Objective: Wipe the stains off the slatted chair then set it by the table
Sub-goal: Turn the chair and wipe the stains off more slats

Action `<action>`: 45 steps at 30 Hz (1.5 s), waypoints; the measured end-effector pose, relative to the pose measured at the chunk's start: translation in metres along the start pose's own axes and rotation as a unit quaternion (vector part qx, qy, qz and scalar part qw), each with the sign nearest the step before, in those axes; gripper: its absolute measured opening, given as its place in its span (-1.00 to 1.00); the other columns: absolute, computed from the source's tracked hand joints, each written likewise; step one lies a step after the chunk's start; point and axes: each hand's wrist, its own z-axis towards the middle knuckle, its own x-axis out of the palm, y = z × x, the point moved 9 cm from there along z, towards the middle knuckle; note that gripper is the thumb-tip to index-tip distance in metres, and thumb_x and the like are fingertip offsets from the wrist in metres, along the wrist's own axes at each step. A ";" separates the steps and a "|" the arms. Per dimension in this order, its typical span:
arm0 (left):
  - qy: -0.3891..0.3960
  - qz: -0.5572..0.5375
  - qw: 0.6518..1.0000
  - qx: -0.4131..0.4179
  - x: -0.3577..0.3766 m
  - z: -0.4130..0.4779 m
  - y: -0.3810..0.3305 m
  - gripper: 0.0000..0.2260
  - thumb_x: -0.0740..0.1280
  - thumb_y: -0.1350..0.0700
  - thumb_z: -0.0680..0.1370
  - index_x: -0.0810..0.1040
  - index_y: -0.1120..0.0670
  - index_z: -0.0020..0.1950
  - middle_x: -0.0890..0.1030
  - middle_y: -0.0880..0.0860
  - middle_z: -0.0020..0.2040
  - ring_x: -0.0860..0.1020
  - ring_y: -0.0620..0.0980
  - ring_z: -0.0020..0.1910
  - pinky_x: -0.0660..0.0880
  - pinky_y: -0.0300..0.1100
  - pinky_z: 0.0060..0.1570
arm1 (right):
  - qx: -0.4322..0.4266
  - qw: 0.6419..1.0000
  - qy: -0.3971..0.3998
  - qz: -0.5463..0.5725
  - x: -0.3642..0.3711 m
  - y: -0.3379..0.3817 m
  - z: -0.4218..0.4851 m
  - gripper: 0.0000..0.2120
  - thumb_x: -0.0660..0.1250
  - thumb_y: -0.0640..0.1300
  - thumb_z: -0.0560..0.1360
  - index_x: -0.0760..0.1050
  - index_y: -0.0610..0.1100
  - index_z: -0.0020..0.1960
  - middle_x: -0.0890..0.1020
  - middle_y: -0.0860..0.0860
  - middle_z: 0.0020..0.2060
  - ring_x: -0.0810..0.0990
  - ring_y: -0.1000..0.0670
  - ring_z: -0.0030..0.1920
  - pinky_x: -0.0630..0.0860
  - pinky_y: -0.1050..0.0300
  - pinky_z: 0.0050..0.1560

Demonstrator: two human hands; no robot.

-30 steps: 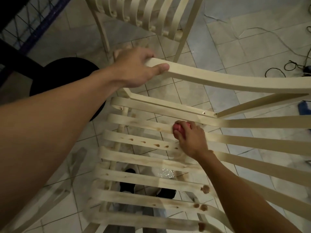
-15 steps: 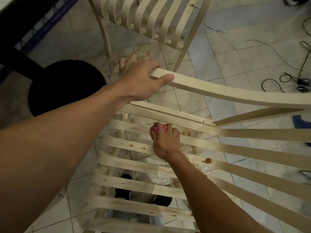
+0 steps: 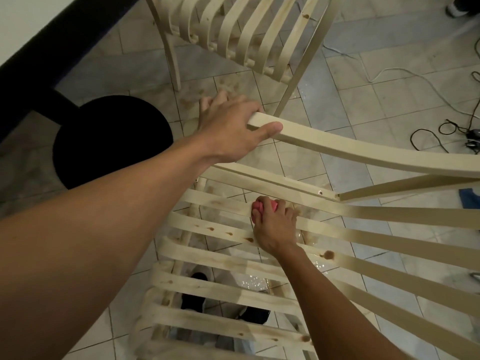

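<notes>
A pale wooden slatted chair [image 3: 363, 157] lies tipped in front of me, its slats running across the lower view. Brown stains dot the slats, one [image 3: 329, 254] to the right of my wrist and smaller ones [image 3: 228, 233] to the left. My left hand [image 3: 228, 126] grips the end of the upper frame rail, thumb on top. My right hand [image 3: 274, 224] holds a small pink cloth [image 3: 262, 206] bunched in its fingers and presses it on an upper slat.
A second slatted chair [image 3: 246, 29] stands upright ahead. A black round table base [image 3: 111, 141] sits on the tiled floor at left, under a dark table edge [image 3: 52, 48]. Cables [image 3: 428, 136] trail at right. Wet patches [image 3: 253, 280] show under the slats, near my shoes.
My right hand slid the pink cloth leftward along the upper slats, then stayed near the same spot. My view shifted so more of the upright chair shows. My left hand kept its grip.
</notes>
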 end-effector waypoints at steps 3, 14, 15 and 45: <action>0.010 0.028 1.000 0.008 0.003 0.000 -0.001 -0.55 0.08 -0.40 0.55 0.53 -0.12 0.14 0.46 -0.13 0.07 0.29 0.01 0.14 0.13 0.02 0.17 | -0.014 1.000 -0.002 -0.002 0.005 0.019 0.001 -0.67 0.02 0.09 0.67 0.28 0.00 0.38 0.37 -0.19 0.30 0.34 -0.27 0.25 0.20 -0.15 0.36; 0.018 0.035 0.999 0.016 0.004 -0.002 -0.002 -0.55 0.06 -0.39 0.57 0.52 -0.11 0.15 0.46 -0.10 0.05 0.25 -0.01 0.09 0.13 0.01 0.16 | -0.099 0.995 -0.005 0.028 0.008 0.050 -0.001 -0.64 0.07 0.13 0.66 0.28 0.08 0.42 0.40 -0.12 0.29 0.37 -0.19 0.23 0.23 -0.07 0.35; 0.021 0.037 0.999 0.015 0.005 -0.002 -0.002 -0.55 0.05 -0.39 0.57 0.51 -0.12 0.15 0.47 -0.10 0.06 0.26 -0.01 0.09 0.14 0.02 0.17 | -0.090 0.995 -0.003 0.030 0.006 0.039 -0.001 -0.63 0.07 0.14 0.66 0.28 0.09 0.43 0.40 -0.11 0.30 0.37 -0.18 0.25 0.23 -0.07 0.37; 0.037 0.038 0.999 0.006 0.004 -0.001 -0.003 -0.54 0.06 -0.39 0.57 0.51 -0.11 0.17 0.38 -0.14 0.01 0.32 0.05 0.21 0.14 0.08 0.30 | -0.100 0.994 0.033 0.028 -0.004 0.009 0.012 -0.60 0.20 0.22 0.60 0.37 0.10 0.38 0.52 -0.09 0.20 0.49 -0.14 0.14 0.45 -0.07 0.20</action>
